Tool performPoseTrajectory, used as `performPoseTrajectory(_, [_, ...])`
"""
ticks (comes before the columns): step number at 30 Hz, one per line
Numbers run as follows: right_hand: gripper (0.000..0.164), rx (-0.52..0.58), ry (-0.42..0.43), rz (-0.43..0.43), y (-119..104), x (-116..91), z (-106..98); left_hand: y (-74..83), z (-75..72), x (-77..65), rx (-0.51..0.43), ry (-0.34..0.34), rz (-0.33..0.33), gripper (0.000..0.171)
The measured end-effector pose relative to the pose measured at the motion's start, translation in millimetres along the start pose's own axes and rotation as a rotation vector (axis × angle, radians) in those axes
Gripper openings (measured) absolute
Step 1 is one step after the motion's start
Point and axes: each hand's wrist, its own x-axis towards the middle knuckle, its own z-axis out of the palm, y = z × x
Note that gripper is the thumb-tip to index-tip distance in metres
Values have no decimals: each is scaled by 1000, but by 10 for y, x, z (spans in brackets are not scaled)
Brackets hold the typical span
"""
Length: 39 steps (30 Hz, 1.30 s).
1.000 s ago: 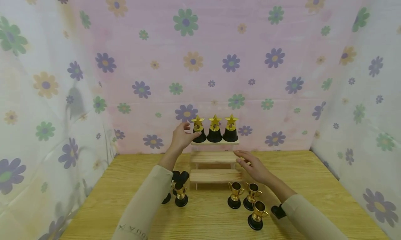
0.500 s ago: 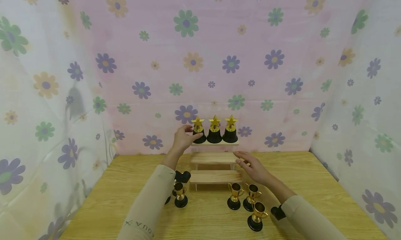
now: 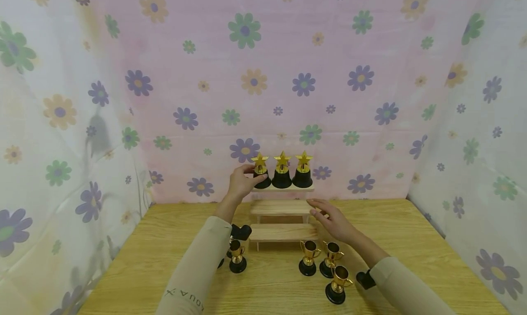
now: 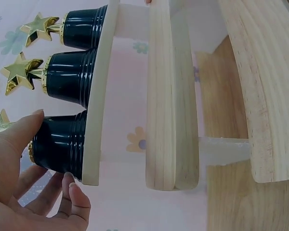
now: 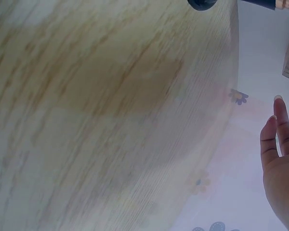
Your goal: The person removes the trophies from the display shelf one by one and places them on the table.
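My left hand (image 3: 240,184) grips the black base of the leftmost star trophy (image 3: 260,161), thumb on the near side and fingers behind and beneath. In the left wrist view the trophy's base (image 4: 60,147) stands against the top step (image 4: 102,96), its gold star partly hidden by the thumb. Beside it, a middle star trophy (image 3: 282,178) and a right star trophy (image 3: 303,178) stand upright in a row. My right hand (image 3: 335,221) has its fingers extended at the right end of the middle step (image 3: 280,207), holding nothing.
Below the middle step is the lowest step (image 3: 284,232) of the wooden stand. Gold cup trophies stand on the table (image 3: 267,292): one cup (image 3: 237,255) by the left sleeve, several at the right, including a front cup (image 3: 338,285). Flowered cloth (image 3: 280,77) hangs behind.
My left hand has shifted slightly right and closed in on the leftmost star trophy's base. The right hand and the cup trophies stay where they were.
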Motion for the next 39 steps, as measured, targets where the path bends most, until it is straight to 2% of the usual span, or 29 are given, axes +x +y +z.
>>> performPoseTrajectory(14, [44, 3, -6, 18, 5, -10, 35, -20, -14, -16, 29, 1, 55, 44])
performPoseTrajectory(27, [44, 6, -7, 10, 4, 0, 12, 22, -83, -17, 46, 20, 67, 51])
performPoseTrajectory(39, [44, 1, -4, 7, -7, -5, 4, 77, -148, -89, 64, 18, 81, 52])
